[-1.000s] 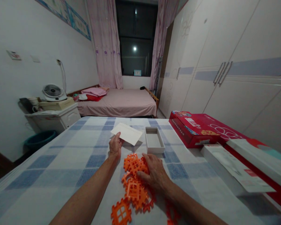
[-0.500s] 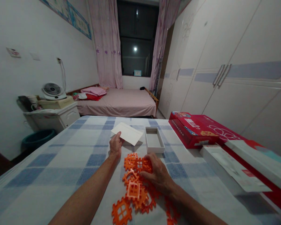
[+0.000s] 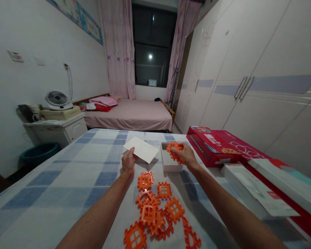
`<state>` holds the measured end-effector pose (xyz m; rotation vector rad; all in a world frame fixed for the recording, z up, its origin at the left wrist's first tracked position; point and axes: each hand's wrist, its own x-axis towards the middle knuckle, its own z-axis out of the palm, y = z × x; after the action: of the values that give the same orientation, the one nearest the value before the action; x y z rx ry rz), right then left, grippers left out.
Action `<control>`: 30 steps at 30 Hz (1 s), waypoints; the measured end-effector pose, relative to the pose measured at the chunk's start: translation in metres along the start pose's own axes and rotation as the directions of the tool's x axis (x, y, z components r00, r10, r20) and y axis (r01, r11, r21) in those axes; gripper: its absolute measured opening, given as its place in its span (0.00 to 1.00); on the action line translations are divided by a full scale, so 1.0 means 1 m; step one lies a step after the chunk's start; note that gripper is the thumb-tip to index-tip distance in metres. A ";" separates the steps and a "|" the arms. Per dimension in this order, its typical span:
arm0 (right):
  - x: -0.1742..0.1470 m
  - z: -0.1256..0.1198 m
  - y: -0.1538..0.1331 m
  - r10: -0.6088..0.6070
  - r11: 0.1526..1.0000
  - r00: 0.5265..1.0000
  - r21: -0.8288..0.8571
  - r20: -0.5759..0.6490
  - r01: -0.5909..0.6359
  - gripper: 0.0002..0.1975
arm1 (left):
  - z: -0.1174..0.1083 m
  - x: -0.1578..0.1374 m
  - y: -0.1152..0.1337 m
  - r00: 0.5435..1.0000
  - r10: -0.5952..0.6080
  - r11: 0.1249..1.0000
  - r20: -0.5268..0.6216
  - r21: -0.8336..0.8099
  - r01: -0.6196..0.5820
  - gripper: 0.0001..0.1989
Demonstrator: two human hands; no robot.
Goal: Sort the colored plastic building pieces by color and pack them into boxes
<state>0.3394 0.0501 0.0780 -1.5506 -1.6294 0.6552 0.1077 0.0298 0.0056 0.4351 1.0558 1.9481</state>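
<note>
With fingers closed on its near left edge, my left hand [image 3: 129,162] holds a flat white box lid [image 3: 142,149], slightly tilted over the tablecloth. My right hand [image 3: 187,155] grips an orange plastic interlocking piece [image 3: 174,152] with toothed edges, just over the open white box [image 3: 171,167]. Whether that piece touches the box inside, I cannot tell. Between my forearms lies a loose pile of several similar orange pieces [image 3: 148,212], some with window-like cutouts. One square piece [image 3: 135,236] lies nearest me at the left, and another [image 3: 164,190] close below the box.
A blue-and-white checked cloth [image 3: 67,180] covers the table. To the right sit a large red box [image 3: 212,145] and a white box [image 3: 259,186] partly against it. Beyond the table's far edge is a bed [image 3: 129,112]; a fan [image 3: 58,99] stands on a cabinet at left.
My right hand has lifted an orange piece from the pile and carried it forward to the open box. My left hand and the lid have stayed nearly still.
</note>
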 end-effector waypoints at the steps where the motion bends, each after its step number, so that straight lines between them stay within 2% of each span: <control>1: 0.006 0.004 -0.001 0.011 0.998 1.000 -0.056 0.012 -0.011 0.23 | 0.000 -0.001 0.001 1.000 -0.003 1.000 -0.002 0.002 0.003 0.10; 5: 0.013 0.014 0.000 -0.052 0.946 0.999 -0.319 0.006 0.051 0.24 | 0.002 -0.003 0.003 1.000 -0.011 1.000 -0.005 0.000 0.011 0.08; 7: 0.009 0.012 0.006 -0.109 0.919 0.994 -0.383 -0.025 0.091 0.23 | 0.002 -0.002 0.003 1.000 -0.008 1.000 -0.005 -0.005 0.008 0.09; 10: -0.004 -0.002 0.019 -0.182 0.932 0.983 -0.320 -0.004 0.171 0.21 | 0.001 0.000 0.001 1.000 -0.002 1.000 -0.005 -0.009 0.002 0.08; 13: -0.032 -0.023 0.030 -0.205 0.954 0.967 -0.190 0.150 0.232 0.20 | -0.001 0.002 -0.002 1.000 0.001 1.000 0.000 -0.010 -0.001 0.09; 17: -0.089 -0.054 0.032 -0.108 0.966 0.895 -0.165 0.434 0.197 0.18 | -0.002 0.004 -0.003 1.000 0.009 1.000 -0.007 -0.006 -0.009 0.10; 21: -0.137 -0.074 0.030 0.001 0.948 0.833 -0.267 0.554 0.176 0.22 | -0.001 0.004 -0.003 1.000 0.013 1.000 -0.016 -0.003 -0.013 0.11; 24: -0.160 -0.075 0.033 0.080 0.916 0.772 -0.352 0.630 0.192 0.19 | 0.000 0.003 -0.003 1.000 0.015 1.000 -0.014 0.002 -0.015 0.11; 27: -0.174 -0.068 0.036 0.101 0.874 0.783 -0.430 0.613 0.224 0.16 | 0.000 0.002 -0.002 1.000 0.017 1.000 -0.015 0.008 -0.017 0.12; 30: -0.182 -0.062 0.038 0.126 0.883 0.789 -0.431 0.602 0.188 0.17 | 0.000 0.001 -0.001 1.000 0.021 1.000 -0.013 0.016 -0.021 0.12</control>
<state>0.4037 -0.1326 0.0491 -1.7447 -2.4577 0.8529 0.1078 0.0313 0.0046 0.4437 1.0799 1.9647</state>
